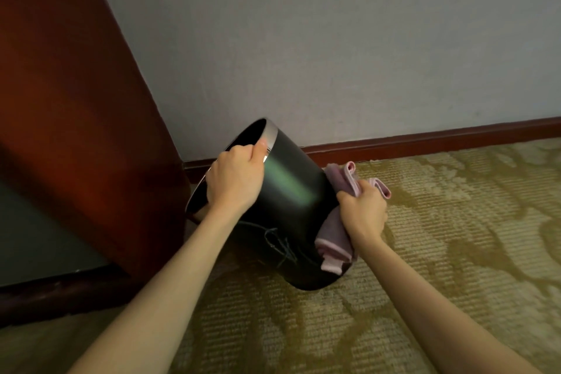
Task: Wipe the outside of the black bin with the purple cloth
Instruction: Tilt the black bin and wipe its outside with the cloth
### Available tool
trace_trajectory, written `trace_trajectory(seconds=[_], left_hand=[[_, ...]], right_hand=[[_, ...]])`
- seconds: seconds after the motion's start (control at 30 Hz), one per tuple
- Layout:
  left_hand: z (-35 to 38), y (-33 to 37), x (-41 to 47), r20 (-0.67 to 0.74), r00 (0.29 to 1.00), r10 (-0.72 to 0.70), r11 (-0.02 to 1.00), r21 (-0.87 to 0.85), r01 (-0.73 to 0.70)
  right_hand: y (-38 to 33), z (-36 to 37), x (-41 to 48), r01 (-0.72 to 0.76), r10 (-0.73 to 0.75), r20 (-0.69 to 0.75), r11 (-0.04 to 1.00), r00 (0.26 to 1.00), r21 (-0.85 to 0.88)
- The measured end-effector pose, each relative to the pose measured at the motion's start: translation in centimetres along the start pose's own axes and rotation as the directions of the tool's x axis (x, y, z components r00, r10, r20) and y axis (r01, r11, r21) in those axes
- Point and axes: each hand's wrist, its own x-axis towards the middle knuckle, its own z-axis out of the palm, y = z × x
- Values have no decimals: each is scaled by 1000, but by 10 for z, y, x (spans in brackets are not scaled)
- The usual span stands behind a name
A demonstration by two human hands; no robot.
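The black bin [291, 191] stands tilted on the carpeted floor [425, 252], near the corner where a dark wooden cabinet [76, 130] meets the wall [334, 39]. Its long axis runs from the open, metal-rimmed mouth at the upper left down to the base at the lower right, so the mouth leans toward the cabinet and the base rests on the carpet nearer the person.

The left hand [235, 179] grips the rim, its fingers [243, 150] curled over the edge into the mouth and the thumb pressed on the outer band. This hand holds the tilt.

The right hand [364, 211] is closed around the purple cloth [337, 240], bunching it against the right side of the bin wall. Loose folds of the cloth stick out above and below the hand; the lower fold lies against the wall close to the base.

The bin wall lies directly to the left of the right hand, which is in contact through the cloth. The right hand is therefore the working hand. A stroke along the long axis, or around the curve, appears to be the step in hand. The far side of the wall is hidden.
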Motion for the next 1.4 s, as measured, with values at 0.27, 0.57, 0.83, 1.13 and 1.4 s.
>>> trace_trajectory(seconds=[0.27, 0.57, 0.83, 1.13, 1.4], left_hand=[[2, 4, -7, -29, 1000, -2, 1000, 9, 2], [-4, -7, -1, 0, 1000, -9, 1000, -7, 9], [-14, -25, -8, -37, 998, -43, 998, -45, 41], [-8, -6, -23, -30, 994, 101, 995, -12, -101], [3, 39, -49, 95, 926, 364, 928, -119, -353]], right_hand=[[-96, 17, 3, 251, -280, 182, 953, 943, 170], [-83, 27, 37, 323, -305, 251, 946, 919, -31], [12, 3, 57, 167, -70, 306, 938, 949, -303], [71, -30, 51, 50, 2, 233, 975, 973, -218], [99, -67, 45, -67, 82, 161, 993, 984, -95]])
